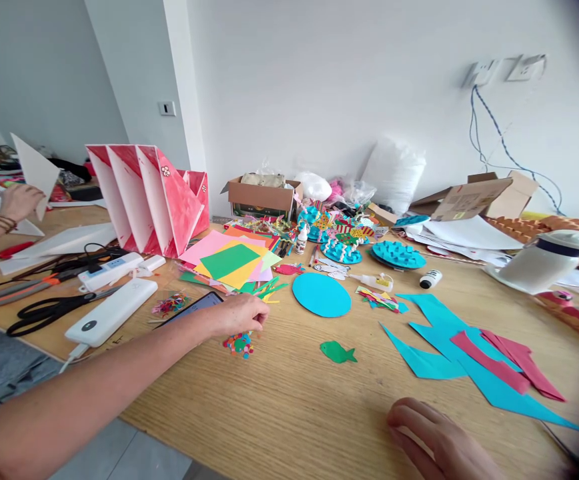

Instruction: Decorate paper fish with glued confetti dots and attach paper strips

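My left hand (245, 313) reaches in from the left with its fingers bent down and drawn together. It hovers by a small pile of coloured paper dots (239, 345); whatever is between the fingertips is hidden. My right hand (437, 437) rests near the table's front edge, fingers loosely extended and holding nothing. Between the hands lies a green paper fish (338, 351). Behind it is a blue paper circle (321, 295). Right of the fish are blue paper offcuts (429, 363) with red paper strips (489, 360) on top.
Scissors (59, 308), a white power bank (112, 312) and a phone (194, 307) lie left. Coloured sheets (229, 261), a glue bottle (301, 239) and blue decorated discs (397, 254) stand behind. A white jug (539, 263) is right. Another person's hand (19, 203) holds white board far left.
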Action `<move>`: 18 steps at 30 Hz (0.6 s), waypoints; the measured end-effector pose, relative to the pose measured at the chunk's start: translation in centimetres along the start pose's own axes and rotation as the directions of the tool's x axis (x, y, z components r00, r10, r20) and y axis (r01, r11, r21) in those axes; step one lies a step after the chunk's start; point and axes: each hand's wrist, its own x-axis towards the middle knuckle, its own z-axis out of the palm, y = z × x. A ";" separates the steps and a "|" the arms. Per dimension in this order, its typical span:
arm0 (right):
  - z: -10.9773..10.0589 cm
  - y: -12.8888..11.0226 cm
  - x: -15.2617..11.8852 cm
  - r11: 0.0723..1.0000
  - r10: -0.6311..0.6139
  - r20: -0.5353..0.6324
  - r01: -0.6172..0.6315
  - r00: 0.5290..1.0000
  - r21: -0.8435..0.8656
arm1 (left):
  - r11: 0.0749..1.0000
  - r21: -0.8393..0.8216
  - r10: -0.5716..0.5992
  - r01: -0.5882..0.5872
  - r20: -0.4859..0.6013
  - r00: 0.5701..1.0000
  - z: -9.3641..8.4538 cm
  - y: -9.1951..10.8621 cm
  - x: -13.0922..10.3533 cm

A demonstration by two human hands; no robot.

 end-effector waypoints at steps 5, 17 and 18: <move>-0.1 -0.8 0.2 0.999 0.044 0.055 -0.044 0.997 -0.001 | 0.999 -0.036 -0.014 0.014 -0.008 1.000 -0.4 0.6 -0.3; 0.1 -1.3 0.5 0.999 0.040 0.084 -0.041 0.996 0.015 | 0.980 -0.169 -0.106 0.103 -0.011 0.994 -0.3 2.2 -0.3; 0.2 -1.2 0.6 1.000 0.020 0.074 -0.021 0.997 0.014 | 0.971 -0.211 -0.116 0.116 0.015 0.993 -0.2 2.5 -0.5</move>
